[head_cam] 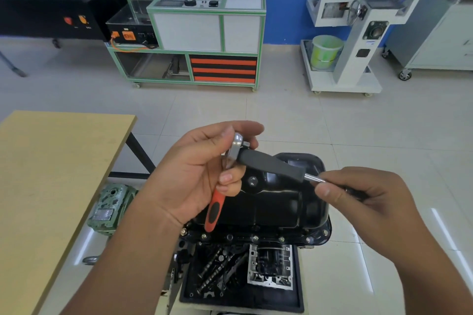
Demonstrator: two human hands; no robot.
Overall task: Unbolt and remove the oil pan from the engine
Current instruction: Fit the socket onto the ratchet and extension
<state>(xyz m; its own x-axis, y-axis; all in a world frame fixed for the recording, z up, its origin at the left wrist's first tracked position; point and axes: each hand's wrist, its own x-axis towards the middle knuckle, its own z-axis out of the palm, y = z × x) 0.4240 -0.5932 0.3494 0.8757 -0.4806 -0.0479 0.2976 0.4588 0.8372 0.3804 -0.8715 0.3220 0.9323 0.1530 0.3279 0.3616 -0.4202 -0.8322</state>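
here my left hand (197,176) gripped the ratchet (225,176) head, right hand (358,194) pinching the extension (276,165) to seat it; the pan (279,202) sat below, bolts (256,238) in.

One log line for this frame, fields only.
left hand: holds ratchet | right hand: holds extension bar, at ratchet head | oil pan: on engine, flange bolts in

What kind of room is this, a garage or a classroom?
Probably an automotive training workshop. An engine with a black oil pan sits in front of the person, whose left hand holds a ratchet; green-framed training benches on wheels line the blue wall.
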